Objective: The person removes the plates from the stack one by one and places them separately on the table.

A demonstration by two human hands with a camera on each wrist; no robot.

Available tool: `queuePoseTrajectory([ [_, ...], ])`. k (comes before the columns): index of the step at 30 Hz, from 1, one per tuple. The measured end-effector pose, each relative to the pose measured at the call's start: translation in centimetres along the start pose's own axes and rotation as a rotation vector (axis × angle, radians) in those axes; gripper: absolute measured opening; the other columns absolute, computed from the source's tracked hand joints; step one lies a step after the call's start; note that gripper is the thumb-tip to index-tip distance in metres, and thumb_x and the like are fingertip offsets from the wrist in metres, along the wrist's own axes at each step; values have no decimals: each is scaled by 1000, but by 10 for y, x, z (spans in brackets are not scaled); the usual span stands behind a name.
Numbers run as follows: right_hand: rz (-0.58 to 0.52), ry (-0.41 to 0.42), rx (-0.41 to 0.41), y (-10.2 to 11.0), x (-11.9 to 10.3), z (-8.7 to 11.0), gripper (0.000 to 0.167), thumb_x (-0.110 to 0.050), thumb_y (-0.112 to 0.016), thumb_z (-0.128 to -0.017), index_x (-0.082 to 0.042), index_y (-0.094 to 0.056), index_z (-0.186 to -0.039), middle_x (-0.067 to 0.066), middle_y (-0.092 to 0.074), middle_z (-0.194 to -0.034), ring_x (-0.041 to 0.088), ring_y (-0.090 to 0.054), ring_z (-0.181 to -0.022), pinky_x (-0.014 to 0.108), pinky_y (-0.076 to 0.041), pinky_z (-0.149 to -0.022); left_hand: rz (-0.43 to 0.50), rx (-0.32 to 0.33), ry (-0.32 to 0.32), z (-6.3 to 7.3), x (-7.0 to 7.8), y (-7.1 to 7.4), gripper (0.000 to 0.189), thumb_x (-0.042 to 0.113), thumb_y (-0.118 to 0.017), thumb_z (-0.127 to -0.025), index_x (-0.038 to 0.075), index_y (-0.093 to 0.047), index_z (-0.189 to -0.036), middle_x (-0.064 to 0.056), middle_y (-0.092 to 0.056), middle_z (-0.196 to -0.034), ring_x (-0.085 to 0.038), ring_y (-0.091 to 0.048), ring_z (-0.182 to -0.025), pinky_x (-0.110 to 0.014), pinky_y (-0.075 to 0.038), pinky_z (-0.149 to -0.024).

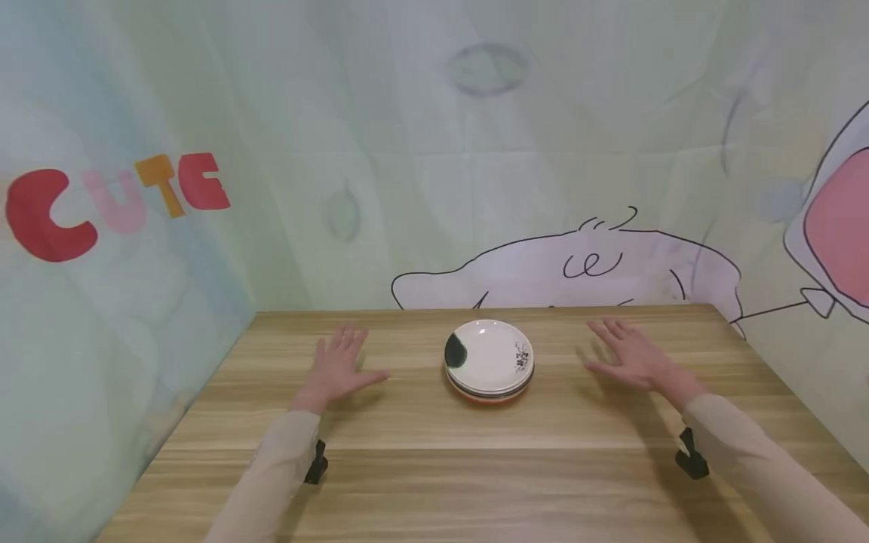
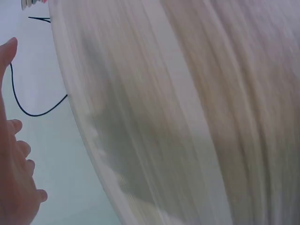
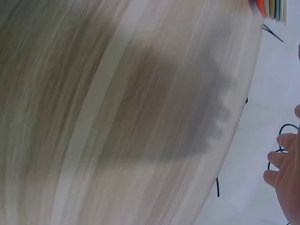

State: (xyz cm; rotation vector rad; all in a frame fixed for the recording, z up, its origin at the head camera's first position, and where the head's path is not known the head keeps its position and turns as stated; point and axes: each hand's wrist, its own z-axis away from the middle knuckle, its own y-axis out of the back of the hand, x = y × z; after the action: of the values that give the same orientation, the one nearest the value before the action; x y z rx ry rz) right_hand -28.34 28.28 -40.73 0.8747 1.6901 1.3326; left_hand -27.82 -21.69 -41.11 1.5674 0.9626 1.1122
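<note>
A stack of several round plates (image 1: 490, 356) sits on the wooden table near its far edge. The top plate is white, with a dark green patch on its left and a dark flower print on its right. Left of the stack, my left hand (image 1: 337, 368) hovers over the table with fingers and thumb spread, holding nothing. On the other side my right hand (image 1: 631, 356) is likewise spread, apart from the plates and casting a shadow below. In the right wrist view the edge of the plate stack (image 3: 274, 9) shows at the top, orange at its bottom.
The wooden table (image 1: 434, 483) reaches back to a pale curtain (image 1: 380, 151) printed with a line drawing and the letters CUTE. Its left side lies along the curtain too. A dark wrist-camera mount (image 1: 692, 455) hangs under the right forearm, another (image 1: 316, 463) under the left.
</note>
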Motion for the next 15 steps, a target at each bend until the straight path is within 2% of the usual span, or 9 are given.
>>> queuePoseTrajectory([
  [9, -142, 1, 14, -4, -15, -6, 73, -44, -49, -88, -1, -24, -142, 30, -18, -144, 49, -19, -129, 65, -19, -101, 85, 21, -28, -6, 16, -4, 91, 55, -60, -77, -1, -26, -140, -25, -16, -147, -38, -9, -136, -62, -7, -106],
  [15, -228, 12, 28, -10, -21, -10, 73, -42, -49, -89, -1, -21, -143, 30, -19, -143, 49, -23, -127, 65, -20, -100, 139, 51, -73, -11, 28, -6, 89, 52, -61, -77, -4, -29, -138, -27, -25, -143, -41, -17, -133, -58, -17, -107],
])
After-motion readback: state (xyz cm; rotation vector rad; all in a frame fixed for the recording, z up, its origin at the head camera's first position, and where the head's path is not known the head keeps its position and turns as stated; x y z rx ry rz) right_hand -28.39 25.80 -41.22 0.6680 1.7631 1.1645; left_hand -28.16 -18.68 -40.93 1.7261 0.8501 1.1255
